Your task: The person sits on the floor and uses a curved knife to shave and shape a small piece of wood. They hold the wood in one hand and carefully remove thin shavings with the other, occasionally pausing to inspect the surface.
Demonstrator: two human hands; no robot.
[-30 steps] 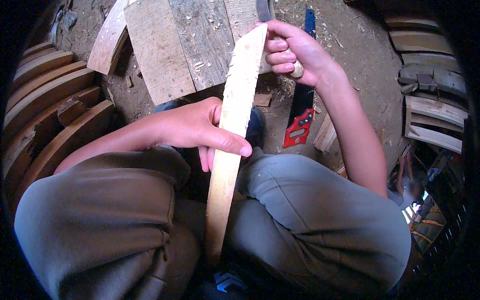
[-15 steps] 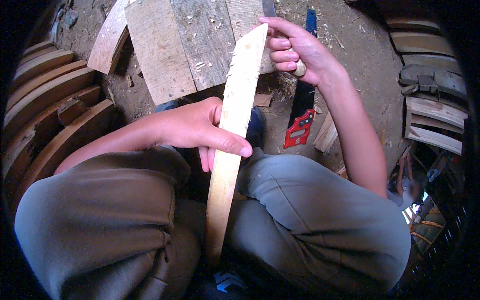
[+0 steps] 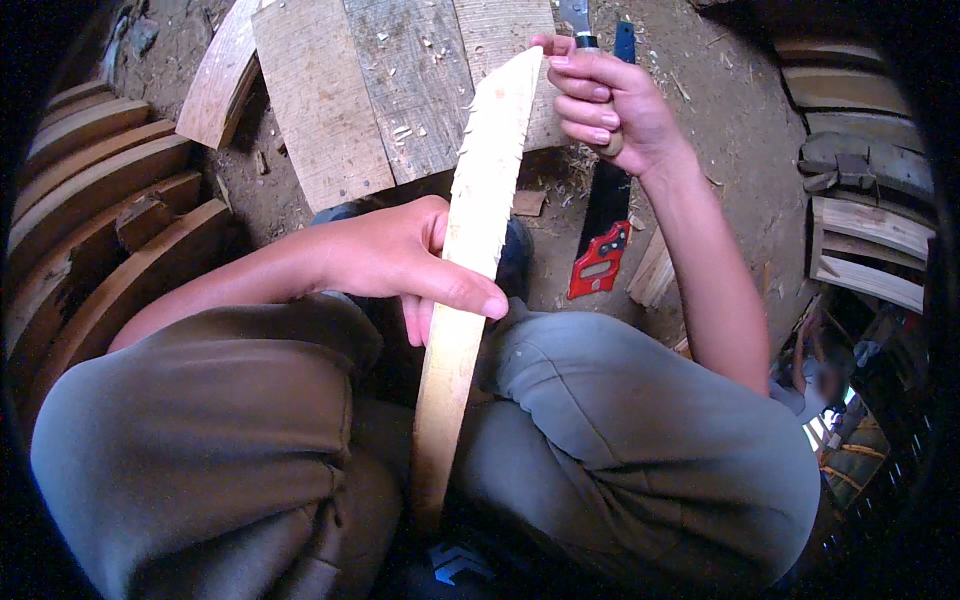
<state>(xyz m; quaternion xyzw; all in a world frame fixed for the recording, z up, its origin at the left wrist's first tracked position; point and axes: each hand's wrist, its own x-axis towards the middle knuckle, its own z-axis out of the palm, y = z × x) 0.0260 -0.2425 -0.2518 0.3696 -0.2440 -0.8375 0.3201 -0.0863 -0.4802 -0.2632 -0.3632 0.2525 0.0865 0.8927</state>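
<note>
A long pale wood strip [image 3: 485, 190] stands tilted between my knees, its pointed end up and its lower end between my thighs. Raised slivers and small notches run along both edges of its upper part. My left hand [image 3: 420, 265] is wrapped round the middle of the strip, thumb across its face. By the pointed tip, my right hand [image 3: 615, 110] is closed round a wooden-handled bladed tool [image 3: 586, 41]. Its dark collar and metal blade point up and away from me; the blade's far end is cut off by the picture's edge.
A red-handled saw [image 3: 600, 262] lies on the dirt floor to the right. Worn planks [image 3: 405, 90] with shavings lie ahead. Curved wooden pieces [image 3: 110, 190] are stacked at left, more boards [image 3: 870, 225] at right. Another person [image 3: 815, 385] is at far right.
My right hand has moved slightly right and down with the bladed tool, showing more of its collar and blade. The strip's upper end has shifted a little right; my left hand keeps its grip.
</note>
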